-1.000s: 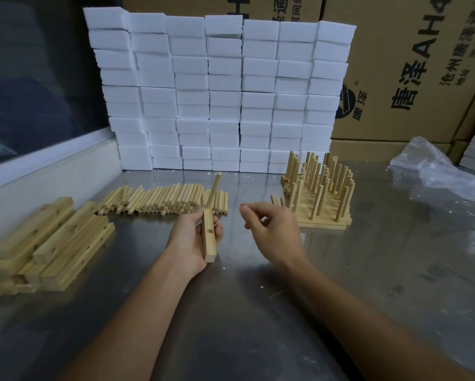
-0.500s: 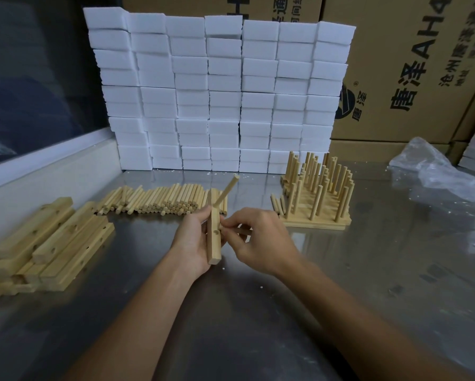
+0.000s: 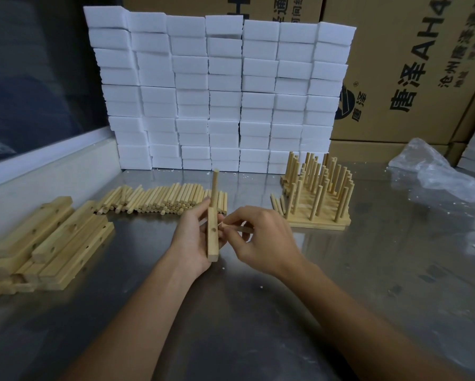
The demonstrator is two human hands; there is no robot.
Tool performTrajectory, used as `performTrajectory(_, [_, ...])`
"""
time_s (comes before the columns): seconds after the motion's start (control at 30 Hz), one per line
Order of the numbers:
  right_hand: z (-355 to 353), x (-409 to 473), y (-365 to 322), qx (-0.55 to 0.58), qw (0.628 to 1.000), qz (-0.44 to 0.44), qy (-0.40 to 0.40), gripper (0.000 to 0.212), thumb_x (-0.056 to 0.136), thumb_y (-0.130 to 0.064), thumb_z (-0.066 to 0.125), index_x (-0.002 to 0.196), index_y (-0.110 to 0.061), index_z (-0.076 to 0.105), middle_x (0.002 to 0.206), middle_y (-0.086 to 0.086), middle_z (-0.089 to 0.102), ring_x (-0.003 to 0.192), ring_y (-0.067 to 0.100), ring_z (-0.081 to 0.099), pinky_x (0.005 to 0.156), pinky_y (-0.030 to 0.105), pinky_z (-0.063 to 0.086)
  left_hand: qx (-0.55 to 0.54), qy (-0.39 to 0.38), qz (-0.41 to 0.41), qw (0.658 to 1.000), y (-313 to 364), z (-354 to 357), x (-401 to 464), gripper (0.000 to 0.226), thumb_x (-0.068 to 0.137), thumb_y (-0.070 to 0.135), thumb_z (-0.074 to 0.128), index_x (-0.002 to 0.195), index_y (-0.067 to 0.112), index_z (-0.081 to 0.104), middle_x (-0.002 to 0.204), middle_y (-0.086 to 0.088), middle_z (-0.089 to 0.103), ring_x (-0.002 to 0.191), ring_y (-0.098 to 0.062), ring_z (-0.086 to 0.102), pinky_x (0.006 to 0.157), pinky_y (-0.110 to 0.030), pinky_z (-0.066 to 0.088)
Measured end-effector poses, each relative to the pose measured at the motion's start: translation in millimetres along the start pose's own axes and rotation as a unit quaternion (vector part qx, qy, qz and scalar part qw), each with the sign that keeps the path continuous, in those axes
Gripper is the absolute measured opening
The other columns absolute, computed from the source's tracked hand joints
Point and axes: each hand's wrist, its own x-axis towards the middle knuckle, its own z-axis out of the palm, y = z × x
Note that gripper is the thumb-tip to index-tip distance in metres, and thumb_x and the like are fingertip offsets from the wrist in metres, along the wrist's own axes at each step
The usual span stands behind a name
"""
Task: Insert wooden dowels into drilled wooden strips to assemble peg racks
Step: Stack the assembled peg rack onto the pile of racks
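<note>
Pretty far from done tbh. Left hand (image 3: pixel 192 237) gripping pale drilled wooden strip (image 3: pixel 212 237) above the steel table (image 3: pixel 368 270), one round dowel (image 3: pixel 215 188) in; right hand (image 3: pixel 261 237) pinching second dowel (image 3: pixel 239 229) at the next hole. Finished racks (image 3: pixel 317 199) right, bare strips (image 3: pixel 52 237) and loose dowels (image 3: pixel 162 200) left.

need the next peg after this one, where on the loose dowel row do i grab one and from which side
Take a dowel from the row of loose dowels at its near end, coming from above and the front. They lie flat, side by side, round ends facing you. The right edge, beside the left hand holding the strip, looks nearest.
</note>
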Motion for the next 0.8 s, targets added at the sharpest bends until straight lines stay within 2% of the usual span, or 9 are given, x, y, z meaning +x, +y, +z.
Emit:
performTrajectory(0.07, [2,0,3,0.015,0.999,0.033,-0.006,0.012,0.087,-0.037,0.065,0.096,-0.032,0.072,0.088,-0.017,0.071,0.075,0.005,0.065,0.069,0.035,0.057,-0.002,0.000,-0.002,1.000,0,-1,0,0.025,0.096,0.027,0.059,0.087,0.004,0.063,0.066,-0.007,0.057,0.051,-0.014,0.051,0.042,-0.020,0.046])
performTrajectory(0.2, [5,0,7,0.046,0.997,0.064,0.015,0.008,0.086,-0.032,0.066,0.091,-0.031,0.073,0.080,-0.022,0.067,0.072,0.005,0.065,0.067,0.036,0.057,0.000,-0.009,0.001,1.000,-1,-2,0,0.026,0.103,0.021,0.046,0.102,-0.003,0.058,0.077,-0.013,0.055,0.047,-0.013,0.050,0.037,-0.019,0.042])
performTrajectory(0.27, [7,0,9,0.050,0.996,0.072,0.022,0.007,0.086,-0.031,0.066,0.089,-0.030,0.072,0.078,-0.022,0.066,0.069,0.004,0.064,0.064,0.032,0.055,0.006,-0.017,0.020,1.000,0,-1,1,0.023,0.106,0.016,0.038,0.114,0.006,0.058,0.084,-0.014,0.057,0.048,-0.013,0.052,0.035,-0.018,0.038])
performTrajectory(0.33, [7,0,11,0.055,0.995,0.080,0.034,0.007,0.086,-0.030,0.067,0.090,-0.028,0.073,0.078,-0.020,0.068,0.068,0.003,0.063,0.062,0.031,0.053,0.007,-0.026,0.030,0.999,0,-1,0,0.028,0.107,0.014,0.035,0.116,0.017,0.061,0.089,-0.014,0.061,0.052,-0.015,0.055,0.035,-0.017,0.037])
performTrajectory(0.47, [7,0,15,0.075,0.991,0.099,0.041,0.011,0.088,-0.030,0.066,0.095,-0.026,0.073,0.082,-0.012,0.071,0.068,0.007,0.065,0.064,0.038,0.056,-0.017,-0.051,0.022,0.998,3,-1,-4,0.027,0.100,0.008,0.043,0.117,0.013,0.063,0.087,-0.019,0.070,0.054,-0.019,0.060,0.036,-0.017,0.038])
performTrajectory(0.53, [7,0,14,0.076,0.991,0.101,0.047,0.012,0.089,-0.030,0.065,0.097,-0.025,0.073,0.083,-0.012,0.071,0.069,0.008,0.065,0.064,0.040,0.056,-0.012,-0.056,0.023,0.998,3,0,-4,0.023,0.100,0.014,0.048,0.116,0.014,0.064,0.086,-0.017,0.072,0.054,-0.018,0.061,0.035,-0.017,0.038])
performTrajectory(0.67, [6,0,13,0.074,0.990,0.103,0.060,0.012,0.090,-0.033,0.063,0.096,-0.028,0.072,0.086,-0.013,0.071,0.069,0.004,0.062,0.064,0.038,0.056,0.052,-0.058,0.045,0.996,0,0,-4,0.021,0.104,0.023,0.047,0.118,0.019,0.063,0.084,-0.011,0.075,0.053,-0.016,0.063,0.034,-0.018,0.038])
performTrajectory(0.8, [7,1,14,0.074,0.989,0.109,0.068,0.009,0.091,-0.031,0.065,0.095,-0.027,0.071,0.084,-0.015,0.070,0.073,0.002,0.064,0.066,0.032,0.058,0.129,-0.051,0.085,0.987,-4,2,-5,0.023,0.104,0.022,0.048,0.120,0.012,0.061,0.082,-0.010,0.075,0.053,-0.022,0.065,0.033,-0.020,0.035])
